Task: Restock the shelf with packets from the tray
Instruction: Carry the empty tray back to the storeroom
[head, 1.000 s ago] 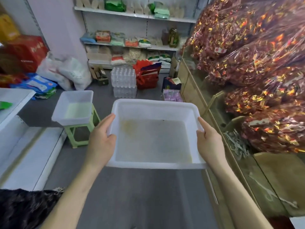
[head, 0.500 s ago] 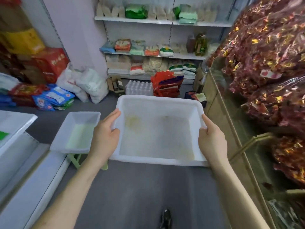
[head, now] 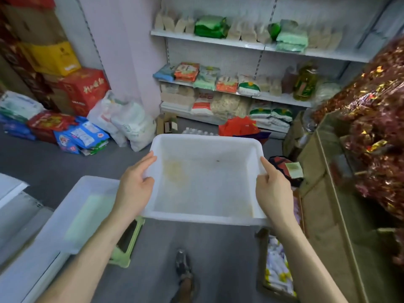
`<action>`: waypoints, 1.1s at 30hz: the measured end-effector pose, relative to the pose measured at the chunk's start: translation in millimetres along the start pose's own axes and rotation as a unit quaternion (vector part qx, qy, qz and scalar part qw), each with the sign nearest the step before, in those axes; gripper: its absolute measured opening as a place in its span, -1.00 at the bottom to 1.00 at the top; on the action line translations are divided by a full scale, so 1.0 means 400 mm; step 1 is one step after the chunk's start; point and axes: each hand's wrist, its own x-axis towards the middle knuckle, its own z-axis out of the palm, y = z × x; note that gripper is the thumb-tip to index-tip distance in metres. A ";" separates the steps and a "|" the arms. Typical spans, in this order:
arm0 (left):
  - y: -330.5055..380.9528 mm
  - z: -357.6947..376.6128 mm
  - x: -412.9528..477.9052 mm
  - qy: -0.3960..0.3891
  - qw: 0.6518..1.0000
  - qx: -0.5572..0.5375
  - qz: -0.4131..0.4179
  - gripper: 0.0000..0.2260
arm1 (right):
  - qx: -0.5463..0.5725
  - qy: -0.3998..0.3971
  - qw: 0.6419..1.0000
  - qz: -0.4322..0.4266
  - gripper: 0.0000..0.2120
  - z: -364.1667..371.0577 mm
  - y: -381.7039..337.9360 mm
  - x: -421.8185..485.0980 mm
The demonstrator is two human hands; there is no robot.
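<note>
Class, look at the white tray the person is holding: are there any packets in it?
No, the tray, gripped by the left hand and right hand, shows only its bare, stained bottom.

Small grocery shop. Wall shelving (head: 240, 45) stocked with packets (head: 209, 29) beyond fingers (head: 145, 161); stacked cartons (head: 54, 57) left of fingers; bagged sweets (head: 382, 127) right of them.

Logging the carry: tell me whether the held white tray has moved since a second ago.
Yes. The white tray has gone forward, past the second tray on the green stool, towards the back shelf.
</note>
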 end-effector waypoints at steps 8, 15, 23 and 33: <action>-0.070 0.181 0.573 -0.024 1.000 -0.007 0.012 -0.39 | -0.061 0.003 0.998 0.001 -0.43 0.185 -0.098 0.519; -0.104 0.328 1.016 -0.052 0.997 0.034 0.035 -0.42 | -0.096 -0.017 0.995 0.000 -0.46 0.305 -0.146 0.938; -0.194 0.532 1.437 -0.065 0.994 0.085 0.020 -0.45 | -0.025 -0.065 0.996 0.063 -0.53 0.516 -0.119 1.381; -0.371 0.749 1.838 -0.179 0.971 0.143 -0.062 -0.44 | -0.043 -0.162 0.978 0.124 -0.53 0.765 -0.062 1.766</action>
